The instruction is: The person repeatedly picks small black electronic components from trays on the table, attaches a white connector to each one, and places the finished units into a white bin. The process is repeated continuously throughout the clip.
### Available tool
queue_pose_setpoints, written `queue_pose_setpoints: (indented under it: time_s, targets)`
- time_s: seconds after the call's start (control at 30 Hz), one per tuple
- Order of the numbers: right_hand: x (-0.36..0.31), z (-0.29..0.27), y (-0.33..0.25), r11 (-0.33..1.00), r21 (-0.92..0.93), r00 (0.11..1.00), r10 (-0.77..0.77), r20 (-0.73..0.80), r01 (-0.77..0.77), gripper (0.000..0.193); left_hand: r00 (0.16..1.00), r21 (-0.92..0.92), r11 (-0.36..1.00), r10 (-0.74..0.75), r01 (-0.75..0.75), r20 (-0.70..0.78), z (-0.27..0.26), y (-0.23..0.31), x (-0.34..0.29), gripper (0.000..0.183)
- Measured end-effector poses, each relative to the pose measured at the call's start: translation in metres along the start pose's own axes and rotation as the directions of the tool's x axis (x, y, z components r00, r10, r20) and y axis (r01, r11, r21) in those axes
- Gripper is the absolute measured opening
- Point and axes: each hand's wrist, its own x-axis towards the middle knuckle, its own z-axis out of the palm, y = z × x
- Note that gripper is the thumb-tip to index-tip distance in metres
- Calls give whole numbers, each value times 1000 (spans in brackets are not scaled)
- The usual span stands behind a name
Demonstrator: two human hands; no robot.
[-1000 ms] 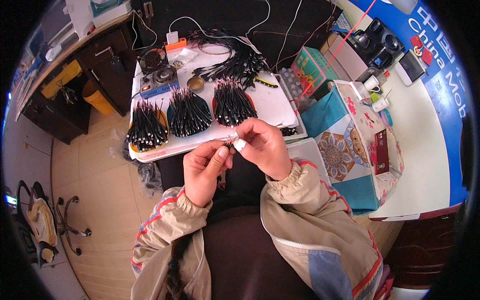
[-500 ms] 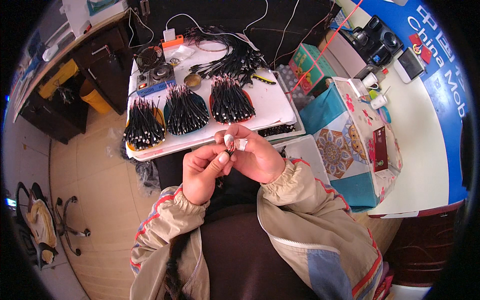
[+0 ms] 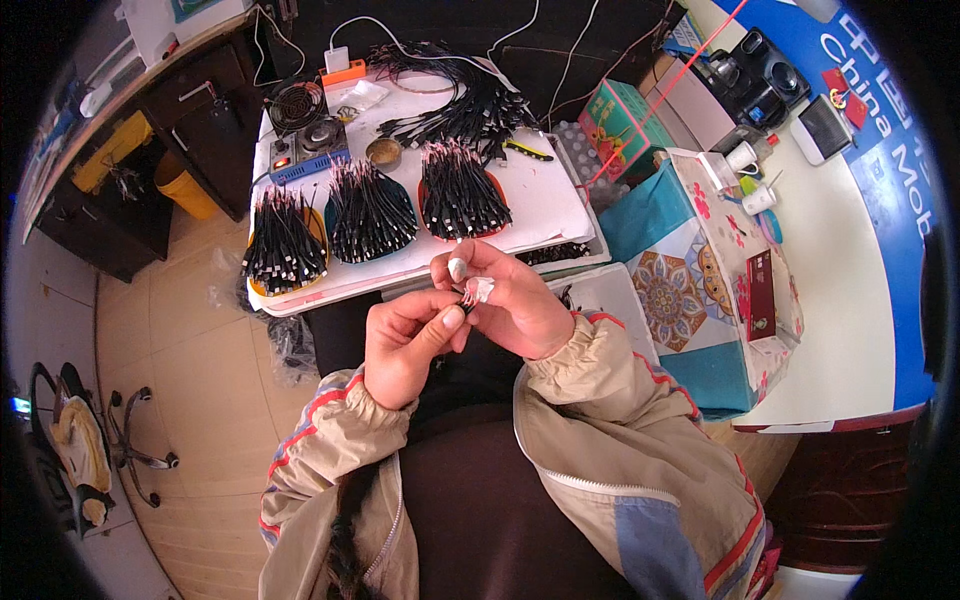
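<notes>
In front of my body, above my lap, my left hand pinches the end of a black cable between thumb and forefinger. Thin reddish and pale wires fan out from that end. My right hand is curled around the same spot, its thumb at the wires and its forefinger raised a little above them. White wrapping covers the tips of that thumb and forefinger. The rest of the held cable is hidden by my hands. Just beyond them, a red tray holds a bundle of black cables.
On the white table, more cable bundles fill a teal tray and an orange tray. Behind them are a blue soldering station, a round tin, loose cables and a yellow-black cutter. A cloth-covered box stands right.
My right forefinger has lifted slightly off the wires, and the wires look more spread out. The left hand keeps its pinch. The view has shifted slightly.
</notes>
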Motion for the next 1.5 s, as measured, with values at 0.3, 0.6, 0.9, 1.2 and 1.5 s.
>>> queue_pose_setpoints:
  time_s: [0.3, 0.6, 0.9, 1.2, 1.5]
  targets:
    - [2, -11, 6, 998, -55, 994, 29, -104, -34, 23, 991, -4, 992, -123, 123, -62, -6, 0, 3, 16]
    - [13, -15, -4, 933, -359, 990, -42, -136, -9, 23, 991, 99, 991, -75, 86, -108, -17, -1, 9, 16]
    - [11, -6, -8, -62, -954, 894, -336, 296, 292, 24, 994, 331, 942, -16, 50, -106, -18, -2, 4, 15]
    - [-4, -16, 1, 406, -887, 951, -289, 105, 222, 24, 989, 156, 977, -140, 146, -50, -16, 3, 1, 15]
    - [-18, -22, -34, 209, -955, 974, -125, 188, 211, 22, 961, -1, 962, -272, 272, 38, -32, 19, -3, 16]
